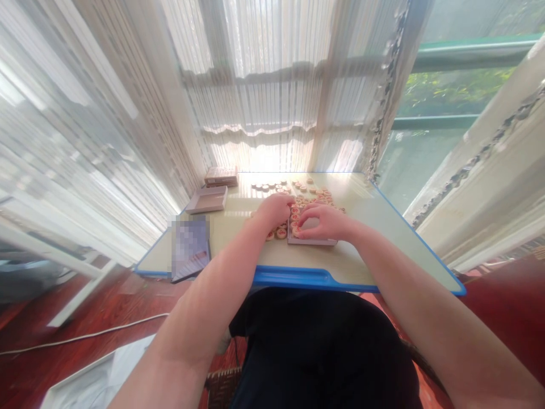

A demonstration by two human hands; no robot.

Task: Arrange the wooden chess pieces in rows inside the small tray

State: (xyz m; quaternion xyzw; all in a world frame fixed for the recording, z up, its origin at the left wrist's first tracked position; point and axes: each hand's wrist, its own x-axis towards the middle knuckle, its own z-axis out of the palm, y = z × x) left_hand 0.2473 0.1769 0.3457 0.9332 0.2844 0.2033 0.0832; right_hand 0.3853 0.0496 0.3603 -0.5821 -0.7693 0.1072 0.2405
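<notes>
A shallow open box (pixel 313 242) lies near the table's front edge. Along its left side runs a row of round xiangqi pieces (pixel 295 210) with red characters. My right hand (pixel 321 221) reaches in from the right, its thumb and forefinger curved together on a xiangqi piece (pixel 297 232) at the near end of that row. At the box's far left corner, my left hand (pixel 276 210) has its fingers curled closed; whatever they hold is hidden. Loose xiangqi pieces (pixel 281 233) lie beside the box, under my left wrist.
More xiangqi pieces (pixel 321 196) spread behind the box, with others (pixel 265 187) farther back. An empty box tray (pixel 208 200) and a stacked box (pixel 221 175) stand at the table's back left. A tablet (pixel 191 250) lies front left. The table (pixel 374 227) has a blue rim.
</notes>
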